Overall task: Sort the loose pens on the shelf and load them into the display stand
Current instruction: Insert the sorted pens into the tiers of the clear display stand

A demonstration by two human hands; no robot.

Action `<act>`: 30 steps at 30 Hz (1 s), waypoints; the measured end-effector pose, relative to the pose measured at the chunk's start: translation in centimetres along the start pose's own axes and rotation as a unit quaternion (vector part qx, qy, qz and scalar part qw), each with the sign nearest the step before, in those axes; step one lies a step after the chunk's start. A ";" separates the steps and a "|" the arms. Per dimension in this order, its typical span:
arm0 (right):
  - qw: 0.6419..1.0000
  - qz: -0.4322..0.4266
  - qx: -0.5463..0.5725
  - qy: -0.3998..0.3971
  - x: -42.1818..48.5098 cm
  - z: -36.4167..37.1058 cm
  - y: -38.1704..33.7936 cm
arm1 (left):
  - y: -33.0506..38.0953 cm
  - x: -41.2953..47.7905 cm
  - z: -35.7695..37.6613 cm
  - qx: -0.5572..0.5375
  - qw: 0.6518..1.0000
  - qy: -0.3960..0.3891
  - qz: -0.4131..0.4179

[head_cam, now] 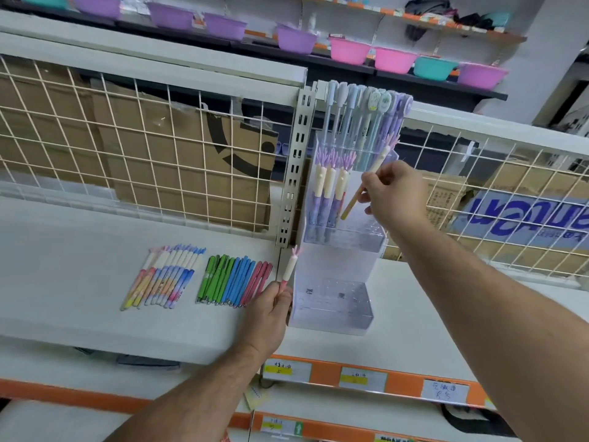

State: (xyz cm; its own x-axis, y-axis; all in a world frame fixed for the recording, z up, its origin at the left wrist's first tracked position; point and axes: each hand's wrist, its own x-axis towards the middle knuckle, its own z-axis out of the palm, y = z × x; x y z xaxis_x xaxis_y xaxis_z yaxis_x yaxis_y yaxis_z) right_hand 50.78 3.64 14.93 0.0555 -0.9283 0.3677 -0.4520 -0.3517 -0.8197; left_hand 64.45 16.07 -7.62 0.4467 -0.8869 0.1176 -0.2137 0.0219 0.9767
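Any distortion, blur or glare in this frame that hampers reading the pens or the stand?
Head view: wide-angle bowing curves the wire grid and the shelf; light is flat and even, without hard shadows; the clear display stand looks hazy but has no blown glare; the pen in the right hand is slightly soft; the loose pens keep distinct colours.

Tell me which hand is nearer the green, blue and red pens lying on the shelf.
Left. The left hand sits just beside the red end of the pen row; the right hand is higher, at the display stand.
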 end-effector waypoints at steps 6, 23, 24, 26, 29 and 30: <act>0.999 0.009 -0.029 -0.035 0.5 1.3 0.5 | 0.1 0.0 -0.1 0.020 1.000 0.003 -0.002; 0.989 0.008 -0.131 -0.060 -2.5 2.5 3.3 | -0.1 0.0 0.1 0.001 1.000 0.006 -0.005; 0.990 0.009 -0.123 -0.073 -3.5 2.7 3.6 | -0.1 0.1 0.1 -0.001 1.000 0.008 -0.007; 0.987 0.017 -0.091 -0.128 -5.7 3.4 4.2 | -0.2 0.1 0.2 -0.006 1.000 0.009 -0.016; 0.972 0.019 -0.073 -0.222 -8.4 5.0 4.9 | -0.3 0.0 0.3 -0.027 0.999 0.004 -0.021; 0.968 0.012 -0.075 -0.240 -9.0 5.5 5.1 | -0.2 0.0 0.3 -0.024 1.000 0.003 -0.018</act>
State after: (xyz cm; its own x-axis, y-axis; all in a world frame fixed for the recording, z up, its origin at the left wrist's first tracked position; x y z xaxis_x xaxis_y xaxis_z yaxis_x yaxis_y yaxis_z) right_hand 52.87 9.56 5.03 0.4341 -0.8979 0.0729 -0.5802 -0.3406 -0.7399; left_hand 64.27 15.95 -7.88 0.4583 -0.8849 0.0831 -0.1561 0.0120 0.9877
